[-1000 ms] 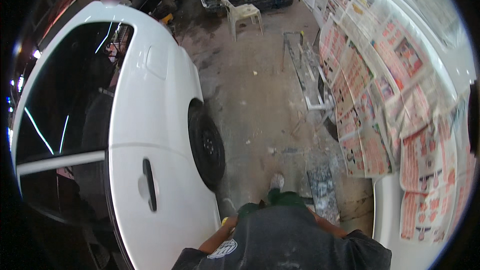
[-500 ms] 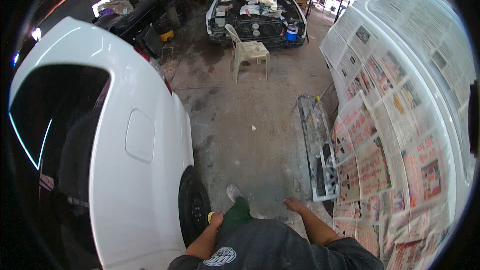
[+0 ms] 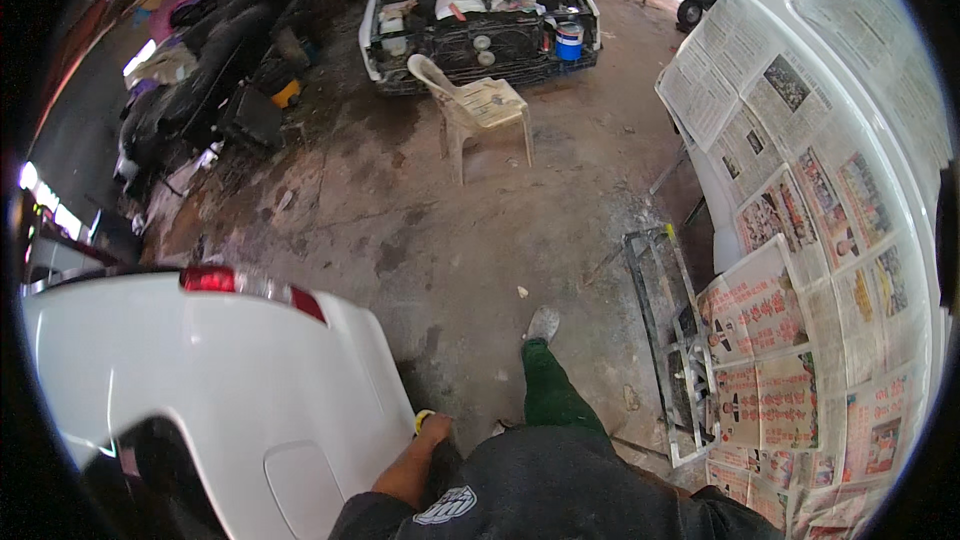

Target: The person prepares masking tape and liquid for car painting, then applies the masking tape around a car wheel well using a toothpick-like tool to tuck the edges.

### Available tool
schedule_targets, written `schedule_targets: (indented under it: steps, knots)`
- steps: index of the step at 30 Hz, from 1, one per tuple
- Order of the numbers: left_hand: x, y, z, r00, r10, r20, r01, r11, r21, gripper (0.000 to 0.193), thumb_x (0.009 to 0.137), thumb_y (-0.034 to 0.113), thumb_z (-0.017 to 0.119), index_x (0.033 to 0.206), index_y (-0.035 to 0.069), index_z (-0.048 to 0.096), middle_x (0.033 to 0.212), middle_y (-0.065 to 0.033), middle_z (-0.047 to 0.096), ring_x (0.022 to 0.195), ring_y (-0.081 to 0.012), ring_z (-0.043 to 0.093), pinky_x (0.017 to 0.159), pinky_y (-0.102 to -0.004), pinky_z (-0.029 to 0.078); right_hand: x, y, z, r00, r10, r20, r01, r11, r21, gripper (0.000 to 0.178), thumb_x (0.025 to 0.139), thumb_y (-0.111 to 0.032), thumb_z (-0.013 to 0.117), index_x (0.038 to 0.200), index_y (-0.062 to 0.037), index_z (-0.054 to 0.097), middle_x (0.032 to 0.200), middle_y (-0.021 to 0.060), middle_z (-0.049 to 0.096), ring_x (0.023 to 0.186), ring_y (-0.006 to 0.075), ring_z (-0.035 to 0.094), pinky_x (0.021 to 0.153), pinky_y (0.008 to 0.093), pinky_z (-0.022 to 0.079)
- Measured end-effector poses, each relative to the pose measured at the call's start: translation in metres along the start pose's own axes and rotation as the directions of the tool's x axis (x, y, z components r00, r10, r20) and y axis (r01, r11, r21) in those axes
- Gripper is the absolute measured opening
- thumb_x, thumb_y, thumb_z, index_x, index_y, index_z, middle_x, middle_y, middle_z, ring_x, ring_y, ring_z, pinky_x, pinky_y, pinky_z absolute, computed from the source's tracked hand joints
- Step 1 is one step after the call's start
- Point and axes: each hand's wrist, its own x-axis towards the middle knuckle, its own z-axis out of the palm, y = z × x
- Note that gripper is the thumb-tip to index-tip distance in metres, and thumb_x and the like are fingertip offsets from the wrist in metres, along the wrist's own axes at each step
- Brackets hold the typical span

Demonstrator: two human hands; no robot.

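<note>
My left hand (image 3: 436,428) hangs low beside the rear side of the white car (image 3: 270,360). Its fingers are closed round a small yellow curved thing (image 3: 424,418), which looks like the edge of a roll; most of it is hidden by the hand. Of my right arm only a sliver of forearm shows next to my dark shirt, and the right hand is out of sight. One leg in green trousers (image 3: 553,380) is stretched forward on the concrete floor.
At right stands a white vehicle body covered with newspaper sheets (image 3: 765,380), beside a low metal frame (image 3: 660,340). Ahead are a plastic chair (image 3: 485,105) and a car with exposed engine bay (image 3: 480,30), a blue tub (image 3: 569,42) on its front. Dark car parts (image 3: 200,80) crowd the far left.
I have stepped forward along the white car, so its red tail light has come into view and the chair looks nearer. My right hand has gone out of sight; the left still holds the yellow thing.
</note>
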Motion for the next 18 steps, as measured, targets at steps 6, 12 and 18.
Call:
schedule_targets:
  steps: [6,12,18]
  knots:
    - [0.076,0.002,-0.069,0.936,-0.212,0.282,0.276,0.938,-0.209,0.029,0.087,0.018,0.049,0.107,0.003,0.064,0.112,-0.0182,0.064,0.1,-0.0335,0.064,0.083,-0.0467,0.05,0.116,-0.107,-0.172,0.993,-0.065,-0.099,0.086,0.972,0.22,0.033,0.085,-0.029,0.06,0.104,-0.0026,0.065,0.101,0.0205,0.066,0.09,0.0391,0.063,0.077,0.0483,0.05]
    - [0.211,-0.061,-0.229,0.938,-0.182,0.296,0.185,0.982,0.018,0.032,0.092,0.024,0.046,0.113,0.003,0.059,0.119,-0.0188,0.061,0.103,-0.0339,0.062,0.082,-0.0488,0.048,0.254,-0.236,-0.447,0.793,-0.45,-0.411,0.356,0.889,-0.288,0.036,0.09,-0.033,0.052,0.102,-0.0016,0.065,0.095,0.0227,0.067,0.087,0.0427,0.064,0.077,0.0515,0.05]
    - [0.387,-0.128,-0.31,0.968,-0.245,-0.054,0.177,0.819,-0.546,0.023,0.082,0.021,0.055,0.097,0.007,0.064,0.103,-0.016,0.066,0.1,-0.0363,0.061,0.083,-0.0483,0.047,0.132,-0.449,-0.754,0.568,-0.4,-0.719,0.625,0.778,0.061,0.035,0.097,-0.028,0.041,0.098,0.0,0.061,0.096,0.0247,0.065,0.087,0.0434,0.061,0.077,0.0507,0.048]
